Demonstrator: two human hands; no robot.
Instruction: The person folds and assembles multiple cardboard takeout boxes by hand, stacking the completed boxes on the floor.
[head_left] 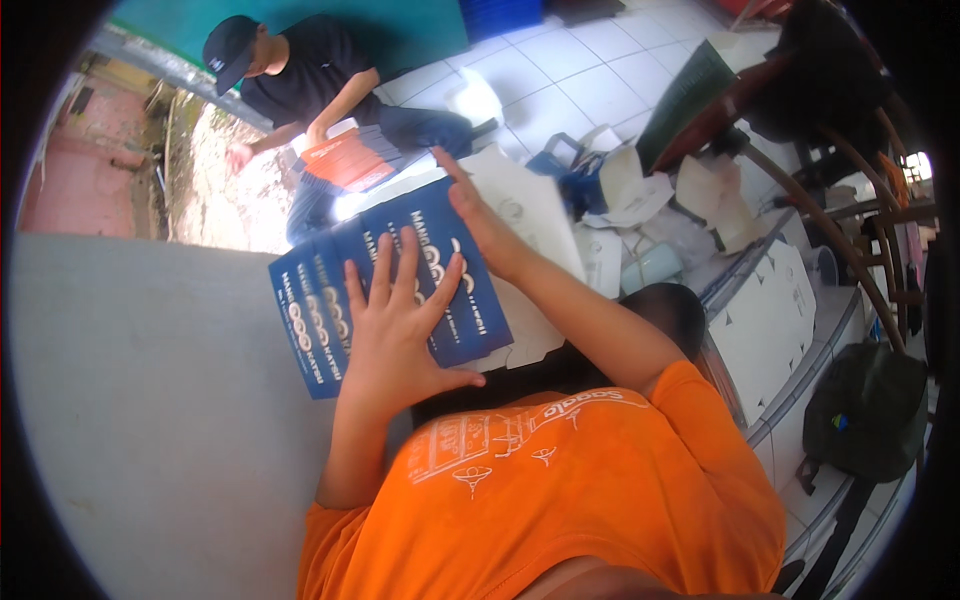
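A fanned stack of flat blue printed cardboard sheets (375, 232) lies before me, its edges stepped toward the left. My left hand (395, 320) rests on top of it with fingers spread and thumb stretched out. Against the stack's right side, my right hand (482, 225) has its fingers extended, the palm turned toward the edge. White cardboard sheets (530, 210) show beyond the right hand and under the blue ones. How many blue sheets are stacked cannot be seen.
Across from me a person in a dark cap (345, 105) sits with an orange printed cardboard piece (348, 160). Cardboard scraps (640, 195) litter the tiled floor. A grey ledge (170, 420) is at left. A dark bag (868, 412) and a wooden chair (800, 190) stand right.
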